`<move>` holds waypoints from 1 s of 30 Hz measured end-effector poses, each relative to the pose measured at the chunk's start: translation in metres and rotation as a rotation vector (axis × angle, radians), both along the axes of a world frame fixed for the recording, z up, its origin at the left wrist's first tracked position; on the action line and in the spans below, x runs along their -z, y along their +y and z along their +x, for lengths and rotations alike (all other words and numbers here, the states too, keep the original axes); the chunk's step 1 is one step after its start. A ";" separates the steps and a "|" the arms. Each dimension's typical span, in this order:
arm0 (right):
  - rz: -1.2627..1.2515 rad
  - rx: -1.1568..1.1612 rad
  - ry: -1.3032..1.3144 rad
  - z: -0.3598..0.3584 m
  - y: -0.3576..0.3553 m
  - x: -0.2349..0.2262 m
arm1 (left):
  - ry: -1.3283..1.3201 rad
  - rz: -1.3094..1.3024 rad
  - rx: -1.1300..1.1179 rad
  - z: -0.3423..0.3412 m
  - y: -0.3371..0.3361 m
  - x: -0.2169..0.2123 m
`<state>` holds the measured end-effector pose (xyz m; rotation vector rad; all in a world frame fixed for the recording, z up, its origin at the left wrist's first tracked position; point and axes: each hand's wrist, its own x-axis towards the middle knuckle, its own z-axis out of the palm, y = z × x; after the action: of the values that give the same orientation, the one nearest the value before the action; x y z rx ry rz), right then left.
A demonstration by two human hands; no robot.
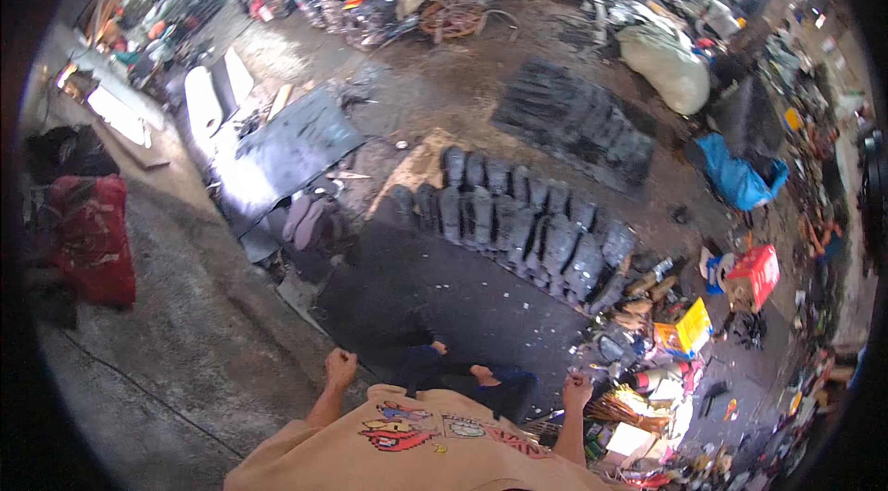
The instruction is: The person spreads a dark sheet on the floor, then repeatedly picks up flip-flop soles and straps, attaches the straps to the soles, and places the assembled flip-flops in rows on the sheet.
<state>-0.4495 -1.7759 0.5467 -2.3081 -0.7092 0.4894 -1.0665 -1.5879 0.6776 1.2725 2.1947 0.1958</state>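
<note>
My left hand (340,368) is raised at the left side of my body, fingers curled closed, over the edge between the concrete floor and a dark mat (444,292). Out to the right, my right hand (577,387) is also closed, near a bundle of brown sticks or bristles (634,408). Whatever either hand may hold is too small to make out. Beyond the mat stand rows of dark grey shoe soles (507,218), lined up side by side. Between my hands, my bare feet (483,374) show below dark trousers.
A dark ribbed sheet (578,121) lies farther off, and a grey sheet (301,144) to its left. At right are a red box (751,278), a yellow box (689,329), a blue bag (740,172) and a pale sack (666,66). A red sack (91,237) stands far left.
</note>
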 end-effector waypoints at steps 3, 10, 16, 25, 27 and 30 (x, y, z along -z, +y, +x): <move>-0.072 0.108 0.565 -0.031 0.017 0.014 | -0.011 0.079 -0.121 -0.009 0.045 -0.014; -0.579 -0.461 0.234 -0.062 0.067 0.036 | -0.476 0.148 -0.456 -0.079 0.057 0.008; -0.465 -0.432 0.470 0.012 0.270 0.058 | -0.440 0.068 -0.784 -0.049 0.048 0.019; 0.093 -0.431 0.475 -0.032 0.621 -0.042 | -0.178 -0.117 -0.667 -0.018 0.009 0.088; 0.115 -0.378 0.542 -0.068 0.649 -0.060 | -0.173 -0.121 -0.633 -0.026 0.035 0.092; -0.047 -0.524 -0.049 -0.084 0.631 -0.004 | -0.259 -0.066 -0.603 -0.059 0.098 0.108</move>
<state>-0.5331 -1.1445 0.5508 -2.1695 -1.3503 0.6875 -1.1256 -1.4899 0.5697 0.4842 2.2666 0.4873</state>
